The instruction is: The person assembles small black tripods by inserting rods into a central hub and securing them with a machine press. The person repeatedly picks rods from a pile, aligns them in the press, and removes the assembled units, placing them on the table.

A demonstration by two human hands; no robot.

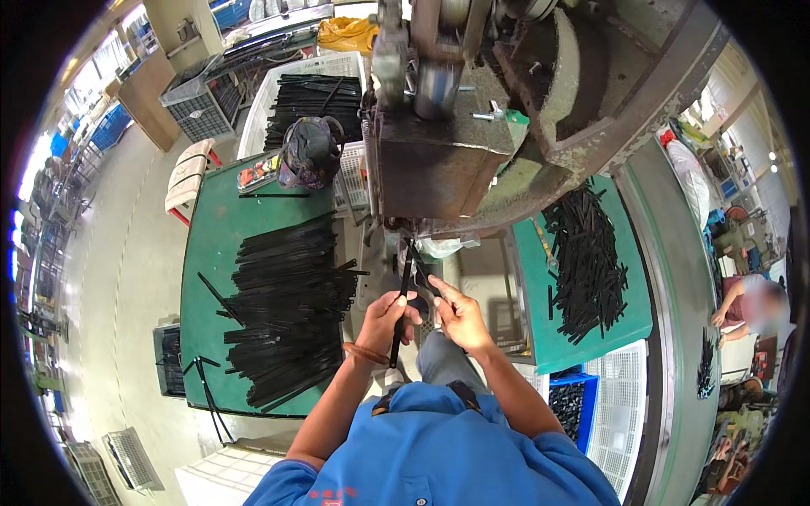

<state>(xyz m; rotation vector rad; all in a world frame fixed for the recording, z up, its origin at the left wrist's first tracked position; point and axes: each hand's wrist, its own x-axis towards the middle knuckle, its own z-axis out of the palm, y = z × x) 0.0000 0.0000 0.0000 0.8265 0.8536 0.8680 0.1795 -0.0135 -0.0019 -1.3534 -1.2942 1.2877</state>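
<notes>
My left hand grips a long black strip that stands nearly upright, its top end under the head of a big grey press machine. My right hand sits just right of it, fingers pinching a short black strip near the machine's die. A large heap of long black strips lies on the green table to my left. Shorter black strips are piled on a green table at my right.
A white crate of black strips stands beyond the left table, with a dark bag beside it. A blue bin with small black parts sits low right. Another person is at the far right edge.
</notes>
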